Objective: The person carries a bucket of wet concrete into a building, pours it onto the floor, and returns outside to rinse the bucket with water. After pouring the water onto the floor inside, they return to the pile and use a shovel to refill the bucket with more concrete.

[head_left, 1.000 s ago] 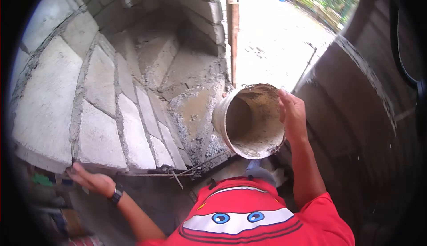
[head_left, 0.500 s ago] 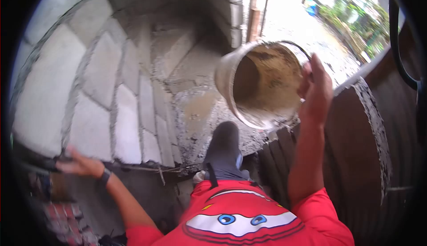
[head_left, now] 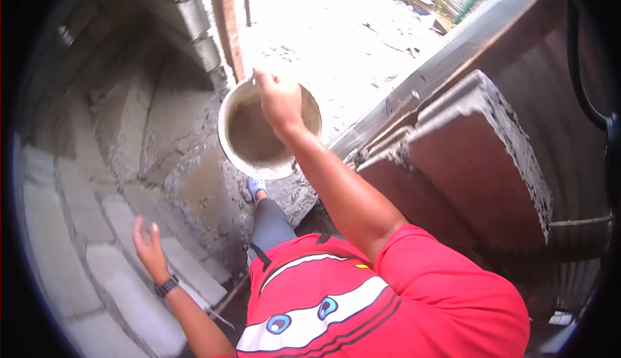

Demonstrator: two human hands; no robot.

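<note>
A pale bucket (head_left: 249, 131), with dried residue on its inside, hangs from my right hand (head_left: 282, 104). The fingers of that hand are closed at the top of the bucket, where its handle is, and they cover part of the rim. I look down into its grey-brown inside. My left hand (head_left: 150, 251) holds nothing, its fingers stretched out and apart beside the grey block wall (head_left: 126, 287). A dark watch (head_left: 166, 285) is on the left wrist. Below the bucket, my shoe (head_left: 256, 186) stands on rough, rubble-strewn ground.
Large brown slabs with rough cement edges (head_left: 482, 170) lean at my right, in front of corrugated metal sheeting (head_left: 576, 183). Ahead, a wooden post (head_left: 227, 31) stands at the opening in the block wall. Bright ground (head_left: 336, 41) lies outside. A thin rod (head_left: 223, 316) sticks out by the left wall.
My view has turned right, and I stand closer to the opening. The bucket has swung lower and hangs more upright. My left hand has come away from the wall's edge.
</note>
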